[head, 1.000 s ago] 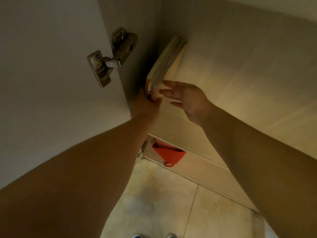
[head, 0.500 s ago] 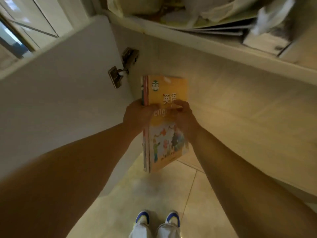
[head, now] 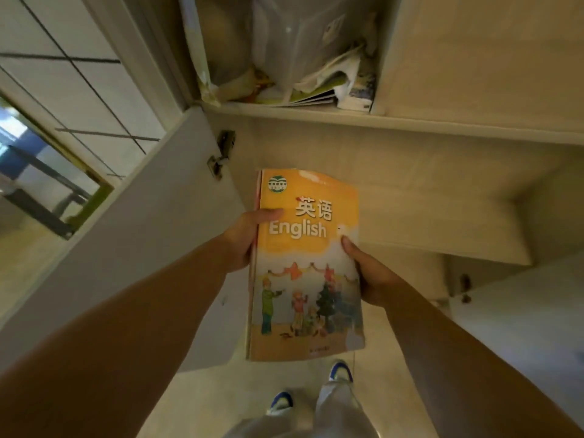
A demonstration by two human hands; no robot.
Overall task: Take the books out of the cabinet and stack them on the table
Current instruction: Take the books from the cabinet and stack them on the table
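head view, looking down past your forearms. both of your hands hold a thin stack of books (head: 305,267) flat in front of you, out of the cabinet (head: 347,172) and above the floor (head: 202,403). your left hand (head: 243,241) grips the spine side, thumb lying on the top cover near the word "english", the other fingers hidden underneath. your right hand (head: 368,273) grips the opposite long edge, thumb on the cover's margin, the remaining fingers likewise under the stack. the top book has an orange cover with a round green emblem at its upper left, chinese characters above the english title, and a drawing of children beside a small tree. at least one more spine, reddish, shows along the left edge; how many books lie beneath you cannot tell. the cabinet door (head: 132,248) stands open to your left, its metal hinge (head: 221,153) just beyond the stack's far corner. above the cabinet, an open shelf (head: 316,110) carries a clutter of papers and a translucent bag (head: 300,36). your two shoes (head: 339,371), white with blue trim, show on the pale tiled floor below the stack.
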